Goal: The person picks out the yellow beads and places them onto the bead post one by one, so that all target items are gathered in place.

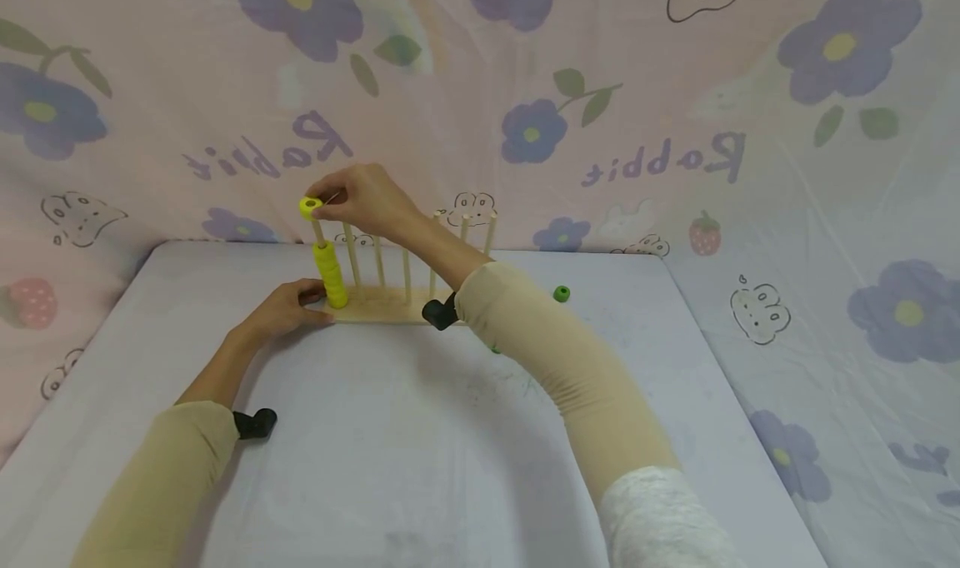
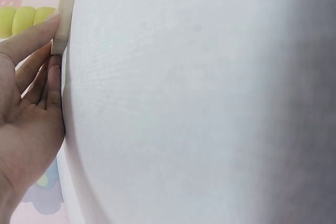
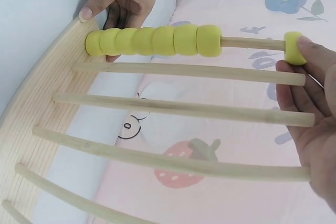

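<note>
My right hand [image 1: 375, 201] pinches a yellow bead [image 1: 305, 211] between thumb and fingers at the top of the leftmost wooden peg. The right wrist view shows this bead [image 3: 294, 49] around the peg's tip, with bare peg [image 3: 252, 43] below it. Lower on the same peg, several yellow beads [image 1: 328, 275] are stacked down to the wooden base [image 1: 382, 312]. My left hand [image 1: 281, 308] grips the base's left end, thumb [image 3: 85, 14] at one edge and the other fingers around the end, close by the lowest bead.
Several bare pegs [image 3: 184, 109] stand in a row along the base to the right. A green bead [image 1: 562, 294] lies on the white table [image 1: 360, 468] at right. Another green bead [image 1: 496, 350] is partly hidden by the right forearm. A patterned cloth [image 1: 450, 93] hangs behind the table.
</note>
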A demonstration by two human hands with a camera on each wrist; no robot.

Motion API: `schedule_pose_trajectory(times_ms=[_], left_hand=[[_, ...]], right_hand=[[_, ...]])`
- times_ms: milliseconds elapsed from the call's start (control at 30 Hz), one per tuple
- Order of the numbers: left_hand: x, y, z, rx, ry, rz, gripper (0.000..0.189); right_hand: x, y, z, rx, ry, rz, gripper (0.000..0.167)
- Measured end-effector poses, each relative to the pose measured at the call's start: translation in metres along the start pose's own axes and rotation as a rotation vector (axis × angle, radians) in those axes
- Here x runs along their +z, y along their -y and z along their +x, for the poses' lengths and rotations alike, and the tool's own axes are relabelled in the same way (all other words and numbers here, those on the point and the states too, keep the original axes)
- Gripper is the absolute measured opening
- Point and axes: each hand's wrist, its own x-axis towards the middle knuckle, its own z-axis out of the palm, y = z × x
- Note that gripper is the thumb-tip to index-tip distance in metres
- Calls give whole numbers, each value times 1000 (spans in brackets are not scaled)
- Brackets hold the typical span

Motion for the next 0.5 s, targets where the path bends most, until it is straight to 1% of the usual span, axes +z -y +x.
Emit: schedule_pose_trajectory(times_ms=[200, 333, 500], left_hand=[[-1, 1, 0, 3, -2, -7, 76], [-1, 1, 0, 2, 2, 0, 79], [0, -4, -3, 6, 12, -7, 80]], right_hand=[[0, 2, 0, 40, 25, -25, 36], [1, 2, -1, 40, 28, -45, 36], [0, 2, -2, 36, 24, -47, 33]])
